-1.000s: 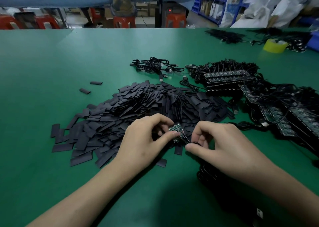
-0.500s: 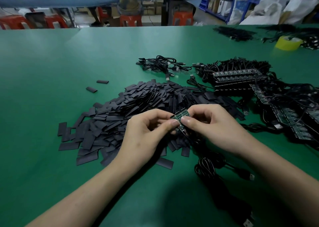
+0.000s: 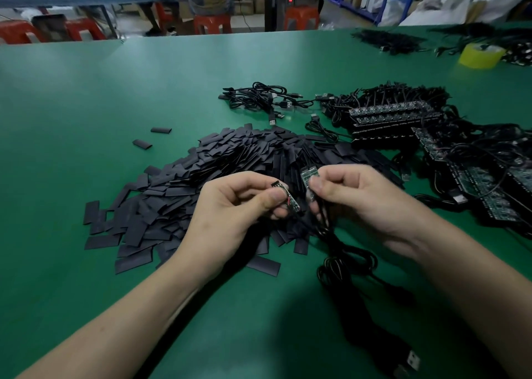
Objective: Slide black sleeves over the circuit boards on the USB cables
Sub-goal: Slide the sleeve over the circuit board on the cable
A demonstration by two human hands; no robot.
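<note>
My left hand [image 3: 230,208] pinched one circuit board [image 3: 288,198]; my right hand [image 3: 362,197] pinched a second board [image 3: 308,177], just apart, over the sleeve pile [image 3: 201,183]; two stray sleeves [image 3: 161,130] lay beyond it, leftward.

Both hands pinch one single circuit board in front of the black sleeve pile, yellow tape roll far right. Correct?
Not quite. The head view shows two, held apart: the left hand pinches one circuit board, the right hand a second circuit board. The black sleeve pile and yellow tape roll are as stated.
</note>
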